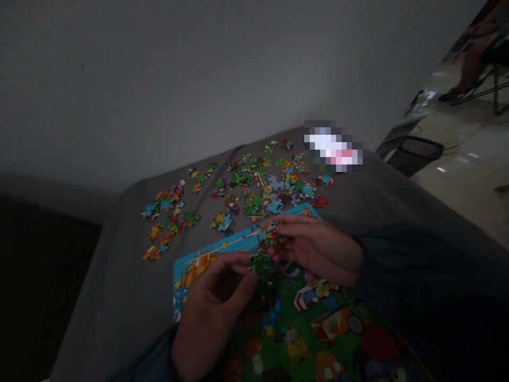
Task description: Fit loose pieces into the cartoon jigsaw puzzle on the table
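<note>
My left hand (pixel 214 305) pinches a dark green jigsaw piece (pixel 260 262) between thumb and fingers, above a colourful puzzle board (pixel 228 245). Just beyond it, my right hand (pixel 318 246) grips a green, red and white jigsaw piece (pixel 272 233) at its fingertips. The two held pieces are close together; whether they touch, I cannot tell. Cartoon figures on a green ground and a blue border show on the board below. Both hands and sleeves cover parts of it.
Loose jigsaw pieces (pixel 254 180) lie scattered on the grey cloth (pixel 119 286) behind the board, with another cluster (pixel 163 223) to the left. A blurred-out bright object (pixel 333 148) rests at the back right. A wall rises behind; a seated person's leg (pixel 471 66) shows far right.
</note>
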`<action>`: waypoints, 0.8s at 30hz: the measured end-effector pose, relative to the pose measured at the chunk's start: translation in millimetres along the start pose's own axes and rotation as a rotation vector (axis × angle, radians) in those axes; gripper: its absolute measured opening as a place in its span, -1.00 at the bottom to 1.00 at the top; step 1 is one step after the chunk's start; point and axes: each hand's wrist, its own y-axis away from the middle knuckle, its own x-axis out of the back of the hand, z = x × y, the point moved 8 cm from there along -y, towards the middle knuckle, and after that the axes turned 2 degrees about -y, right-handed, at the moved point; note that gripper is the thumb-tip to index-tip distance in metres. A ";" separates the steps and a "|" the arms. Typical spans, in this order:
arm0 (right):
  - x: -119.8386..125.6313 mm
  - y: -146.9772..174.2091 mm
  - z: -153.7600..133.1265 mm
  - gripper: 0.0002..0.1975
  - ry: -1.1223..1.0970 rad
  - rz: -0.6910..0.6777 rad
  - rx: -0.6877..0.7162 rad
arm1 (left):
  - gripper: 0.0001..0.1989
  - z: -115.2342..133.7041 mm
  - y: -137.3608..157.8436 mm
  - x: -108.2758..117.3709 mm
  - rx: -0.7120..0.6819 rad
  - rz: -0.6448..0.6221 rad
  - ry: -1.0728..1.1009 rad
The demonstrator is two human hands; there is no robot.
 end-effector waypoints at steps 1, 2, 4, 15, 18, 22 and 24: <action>-0.1 -0.1 -0.2 -0.90 0.004 -0.002 0.002 | -0.79 -0.2 0.0 0.4 0.005 -0.008 -0.011; -0.3 0.2 -0.7 -0.92 0.020 -0.004 0.008 | -0.80 -0.1 0.1 0.2 0.005 -0.023 -0.025; -0.4 1.4 -1.7 -0.93 0.073 -0.001 0.019 | -0.82 0.4 0.5 -0.1 -0.001 -0.043 -0.056; 1.1 6.1 -13.3 -0.76 0.438 0.019 0.176 | -0.82 2.8 0.8 -3.8 -0.017 -0.068 -0.051; 4.9 8.7 -16.8 -0.72 0.569 0.077 0.189 | -0.82 2.7 1.1 -4.4 -0.031 -0.078 -0.069; -0.1 11.1 -16.2 -0.64 0.624 0.065 0.163 | -0.82 -2.8 1.9 -10.0 0.002 -0.112 -0.073; -4.5 11.2 -12.4 -0.62 0.633 0.027 0.138 | -0.81 -6.1 2.8 -12.6 0.028 -0.118 -0.071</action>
